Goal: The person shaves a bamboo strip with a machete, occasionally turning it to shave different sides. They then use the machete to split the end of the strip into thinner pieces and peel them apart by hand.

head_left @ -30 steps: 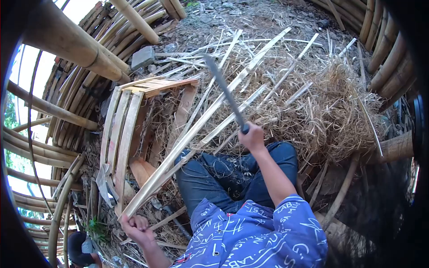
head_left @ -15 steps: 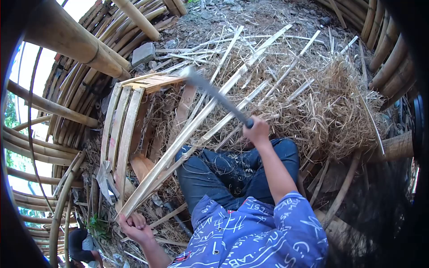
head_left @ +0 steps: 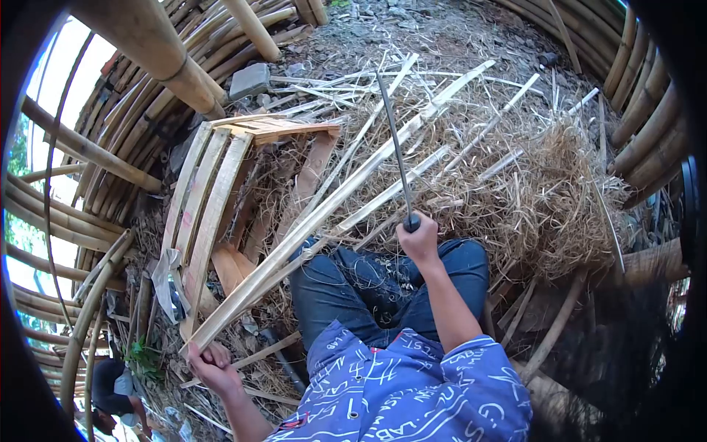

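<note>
My right hand (head_left: 417, 237) is closed around the black handle of a long-bladed knife (head_left: 398, 151), held in front of my knees with its thin blade pointing away from me. At lower left, the fingers of my left hand (head_left: 213, 368) grip the near end of a long pale bamboo strip (head_left: 294, 245). That strip runs diagonally up and right, past my left knee and over the shavings. The knife blade overlaps it in this view. A second split strip (head_left: 390, 193) lies alongside it, lower and to the right.
A slatted wooden crate (head_left: 221, 180) lies left of my legs. Curly bamboo shavings (head_left: 545, 199) are heaped at front and right. A grey block (head_left: 249, 81) sits behind the crate. Bamboo poles (head_left: 96, 147) line the left side, and another person (head_left: 114, 390) is at lower left.
The knife has swung from pointing up-left, with its blade over the strip, to nearly upright. My left hand still holds the strip end. The view has shifted slightly.
</note>
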Demonstrator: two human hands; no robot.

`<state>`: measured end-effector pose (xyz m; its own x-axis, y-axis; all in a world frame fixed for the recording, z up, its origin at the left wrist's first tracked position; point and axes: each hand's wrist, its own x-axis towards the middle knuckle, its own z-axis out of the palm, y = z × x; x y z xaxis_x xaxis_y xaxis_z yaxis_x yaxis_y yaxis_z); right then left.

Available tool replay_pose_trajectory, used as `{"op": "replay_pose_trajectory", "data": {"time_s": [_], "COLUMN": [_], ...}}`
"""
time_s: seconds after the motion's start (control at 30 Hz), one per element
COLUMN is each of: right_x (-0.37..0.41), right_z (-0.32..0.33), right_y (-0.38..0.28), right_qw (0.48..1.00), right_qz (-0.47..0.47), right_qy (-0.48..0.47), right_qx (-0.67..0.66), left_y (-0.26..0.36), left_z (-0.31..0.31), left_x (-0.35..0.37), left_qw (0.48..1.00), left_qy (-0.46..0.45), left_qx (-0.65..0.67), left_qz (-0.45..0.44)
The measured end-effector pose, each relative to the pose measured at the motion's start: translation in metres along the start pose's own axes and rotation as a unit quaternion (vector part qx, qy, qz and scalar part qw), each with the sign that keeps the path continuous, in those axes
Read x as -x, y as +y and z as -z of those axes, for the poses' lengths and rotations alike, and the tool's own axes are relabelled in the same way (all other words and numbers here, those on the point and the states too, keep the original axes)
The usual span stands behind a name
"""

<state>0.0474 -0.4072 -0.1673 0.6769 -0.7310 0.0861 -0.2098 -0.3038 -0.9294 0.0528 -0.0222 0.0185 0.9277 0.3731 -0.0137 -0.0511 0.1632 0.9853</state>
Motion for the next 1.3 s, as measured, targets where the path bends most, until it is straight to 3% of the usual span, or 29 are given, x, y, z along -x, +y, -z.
{"op": "replay_pose_trajectory", "data": {"time_s": [0.07,0.1,0.27,0.33,0.37,0.4,0.47,0.53,0.63,0.77,0.87,1.0,1.07,1.17,1.3], "right_x": [0.006,0.007,0.024,0.036,0.042,0.048,0.060,0.076,0.097,0.116,0.114,0.094,0.077,0.077,0.115], "right_z": [-0.005,-0.006,0.000,0.007,0.013,0.017,0.023,0.032,0.040,0.038,0.046,0.073,0.086,0.102,0.092], "right_y": [0.001,0.000,-0.015,-0.032,-0.047,-0.058,-0.077,-0.111,-0.159,-0.174,-0.164,-0.142,-0.095,-0.083,-0.132], "right_qw": [1.000,1.000,0.998,0.996,0.994,0.992,0.989,0.975,0.955,0.934,0.927,0.953,0.949,0.959,0.967], "right_qz": [-0.005,-0.005,0.012,0.015,0.015,0.015,0.054,0.054,0.101,0.204,0.182,0.082,0.086,0.066,0.043], "right_qy": [-0.012,-0.016,-0.040,-0.063,-0.086,-0.106,-0.128,-0.214,-0.279,-0.293,-0.311,-0.220,-0.193,-0.142,-0.162], "right_qx": [0.003,0.005,-0.041,-0.060,-0.065,-0.070,-0.047,-0.036,-0.008,0.018,0.108,0.193,0.233,0.237,0.191], "left_y": [-0.005,-0.005,-0.020,-0.005,0.009,0.018,0.028,0.029,0.029,0.031,0.032,0.025,0.021,0.012,0.019], "left_z": [0.006,0.016,0.043,0.018,0.021,0.013,-0.002,-0.005,-0.011,-0.009,-0.002,0.004,0.003,-0.001,-0.010], "left_x": [0.000,-0.002,-0.001,0.007,-0.003,-0.006,-0.008,-0.003,-0.003,-0.001,0.002,0.009,0.011,0.013,0.019], "left_qw": [1.000,0.996,0.994,0.976,0.929,0.933,0.820,0.829,0.809,0.768,0.749,0.767,0.772,0.743,0.733], "left_qy": [-0.019,-0.082,-0.061,-0.079,-0.231,-0.221,-0.332,-0.348,-0.368,-0.378,-0.381,-0.400,-0.395,-0.445,-0.425], "left_qx": [0.000,0.009,-0.001,-0.062,-0.147,-0.142,-0.254,-0.250,-0.240,-0.282,-0.316,-0.261,-0.255,-0.277,-0.286], "left_qz": [-0.015,-0.030,-0.087,-0.193,-0.249,-0.247,-0.392,-0.359,-0.391,-0.434,-0.441,-0.428,-0.428,-0.416,-0.448]}}
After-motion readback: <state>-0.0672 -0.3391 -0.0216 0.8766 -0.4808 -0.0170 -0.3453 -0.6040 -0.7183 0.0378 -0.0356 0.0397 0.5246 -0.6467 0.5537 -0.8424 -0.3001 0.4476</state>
